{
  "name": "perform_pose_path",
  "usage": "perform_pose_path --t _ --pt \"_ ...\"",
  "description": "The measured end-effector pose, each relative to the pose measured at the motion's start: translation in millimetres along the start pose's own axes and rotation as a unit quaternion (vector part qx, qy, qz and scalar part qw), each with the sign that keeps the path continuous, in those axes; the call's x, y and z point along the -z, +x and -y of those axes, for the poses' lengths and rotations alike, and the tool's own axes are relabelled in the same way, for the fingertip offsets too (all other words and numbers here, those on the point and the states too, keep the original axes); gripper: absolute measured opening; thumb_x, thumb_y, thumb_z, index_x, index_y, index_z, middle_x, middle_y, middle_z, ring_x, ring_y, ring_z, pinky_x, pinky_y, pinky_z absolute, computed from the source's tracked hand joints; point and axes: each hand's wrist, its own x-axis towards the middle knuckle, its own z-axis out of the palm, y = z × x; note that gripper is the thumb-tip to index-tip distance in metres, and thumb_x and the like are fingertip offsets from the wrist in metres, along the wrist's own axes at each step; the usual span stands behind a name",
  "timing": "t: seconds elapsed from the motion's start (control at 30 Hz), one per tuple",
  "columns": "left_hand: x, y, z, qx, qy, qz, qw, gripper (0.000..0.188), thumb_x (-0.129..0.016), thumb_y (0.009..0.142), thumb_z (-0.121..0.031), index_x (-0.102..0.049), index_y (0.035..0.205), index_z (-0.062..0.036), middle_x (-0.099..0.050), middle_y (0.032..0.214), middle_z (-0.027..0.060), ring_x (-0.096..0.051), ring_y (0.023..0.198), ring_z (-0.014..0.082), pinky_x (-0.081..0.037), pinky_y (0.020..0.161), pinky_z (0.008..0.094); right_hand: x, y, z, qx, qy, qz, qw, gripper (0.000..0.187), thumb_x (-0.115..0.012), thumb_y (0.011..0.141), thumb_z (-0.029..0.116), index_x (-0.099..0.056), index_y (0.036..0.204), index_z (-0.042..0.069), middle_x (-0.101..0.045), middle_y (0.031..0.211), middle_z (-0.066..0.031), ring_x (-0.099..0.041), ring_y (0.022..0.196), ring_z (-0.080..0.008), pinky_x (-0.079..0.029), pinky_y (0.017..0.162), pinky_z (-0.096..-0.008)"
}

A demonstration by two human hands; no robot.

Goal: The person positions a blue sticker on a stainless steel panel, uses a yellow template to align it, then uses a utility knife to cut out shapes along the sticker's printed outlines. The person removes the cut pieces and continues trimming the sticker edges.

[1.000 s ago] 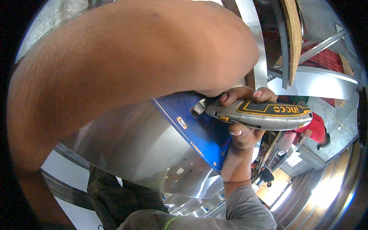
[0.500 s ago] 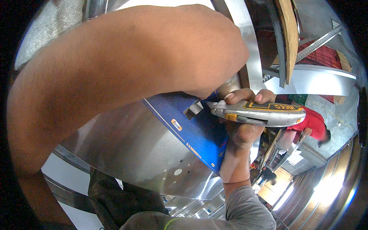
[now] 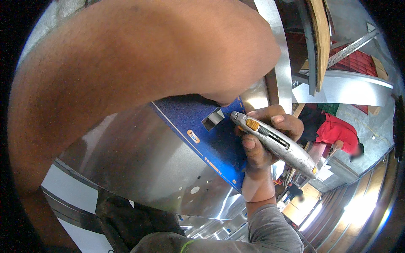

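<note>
My right hand (image 3: 263,154) is closed around a grey metal utility knife (image 3: 280,145) with a yellow slider. The knife's nose is beside the right edge of a square cutout (image 3: 214,119) in a blue printed panel (image 3: 181,116), and its tail slants down to the right. I cannot make out a blade past the nose. The panel lies on a shiny metal sheet (image 3: 139,145). My left forearm sweeps across the top from the left, and my left hand (image 3: 221,99) bends down at the panel's far edge. Its fingers are hidden behind the wrist.
Small round holes mark the metal sheet near its front edge. A wooden board (image 3: 319,46) and metal strips stand at the upper right, with a red crate (image 3: 352,63) beyond. A person in a red shirt (image 3: 339,134) bends over a bench farther right.
The knife has turned in my right hand: its tail has swung down and its slider side faces up. My left forearm has shifted slightly up and looks larger.
</note>
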Motion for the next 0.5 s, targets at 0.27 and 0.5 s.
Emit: perform_pose_path --t 0.27,0.5 --pt "11.8 6.2 4.7 0.035 -0.039 0.094 0.994 0.021 -0.056 0.086 -0.007 -0.069 0.098 0.0043 -0.069 0.1 0.024 -0.069 0.097 0.0378 -0.056 0.086 0.0452 0.1 -1.1 0.3 0.007 -0.036 0.006 0.999 0.037 -0.08 0.078 0.014 -0.061 0.109 0.006 -0.067 0.092 -0.0197 -0.069 0.083 -0.0281 -0.057 0.072 -0.0367" --pt "8.9 6.9 -3.2 0.05 -0.024 0.079 0.995 0.022 -0.055 0.088 -0.008 -0.07 0.101 0.002 -0.07 0.101 0.0226 -0.069 0.099 0.0366 -0.056 0.086 0.0449 0.1 -1.8 -1.9 0.013 -0.027 0.004 1.0 0.038 -0.081 0.078 0.015 -0.06 0.108 0.006 -0.067 0.092 -0.0198 -0.069 0.082 -0.0282 -0.057 0.072 -0.0371"
